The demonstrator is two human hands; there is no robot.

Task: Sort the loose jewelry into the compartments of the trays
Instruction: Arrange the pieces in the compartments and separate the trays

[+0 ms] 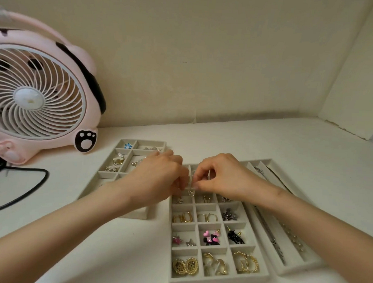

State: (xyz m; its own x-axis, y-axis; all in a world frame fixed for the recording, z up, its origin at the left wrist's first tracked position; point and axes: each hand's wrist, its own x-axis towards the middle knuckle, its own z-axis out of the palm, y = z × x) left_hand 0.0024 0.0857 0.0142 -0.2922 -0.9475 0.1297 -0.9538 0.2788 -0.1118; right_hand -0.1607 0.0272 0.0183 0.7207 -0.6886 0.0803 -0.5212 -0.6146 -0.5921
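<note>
At the upper left of the frame a pink fan (38, 92) stands on the white surface (266, 140), with a black cable (29, 190) looping below it. Next comes the left tray (135, 214), whose far compartments hold a blue flower (128, 146) and silver brooches; your forearm crosses its near half. Your left hand (158, 178) is curled, its fingertips pinching a small silver piece (191, 192) at the centre of the frame. Your right hand (218, 174) meets it there, finger and thumb nipped on the same piece, which hangs just above the upper rows of the middle tray (218, 281). That tray's lower compartments hold gold hoops (245, 262), pink hearts (211, 236) and black drops (234, 237). At the right, the long-slotted tray (293, 272) holds chains, partly under your right forearm.
</note>
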